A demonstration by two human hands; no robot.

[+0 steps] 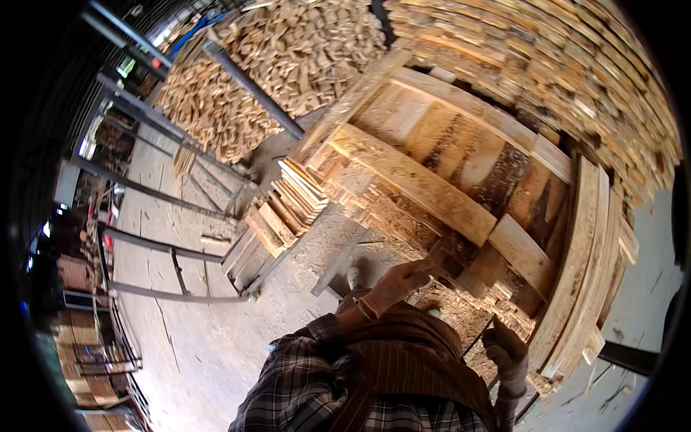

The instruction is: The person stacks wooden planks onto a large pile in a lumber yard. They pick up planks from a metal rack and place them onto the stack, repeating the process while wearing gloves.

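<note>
My left hand (400,284), in a pinkish glove, reaches to the near edge of a large stack of rough boards (461,144). Its fingers stretch toward the board ends and seem to hold nothing. Lower right, my right hand (507,347) is curled, its fingers in shadow near the stack's near right corner. A thin dark strip (478,337) runs beside its fingertips; whether the hand grips it is unclear. A wide plank (414,183) lies across the stack, with a shorter board (524,253) at its right end. Bark and sawdust cover parts of the boards.
Long timbers (576,281) border the stack's right side. A wall of stacked boards (533,54) rises behind, beside a heap of wood pieces (288,65). Left stand a small pile of cut boards (288,209) and metal rails (173,291). Wood chips (453,313) lie near my body.
</note>
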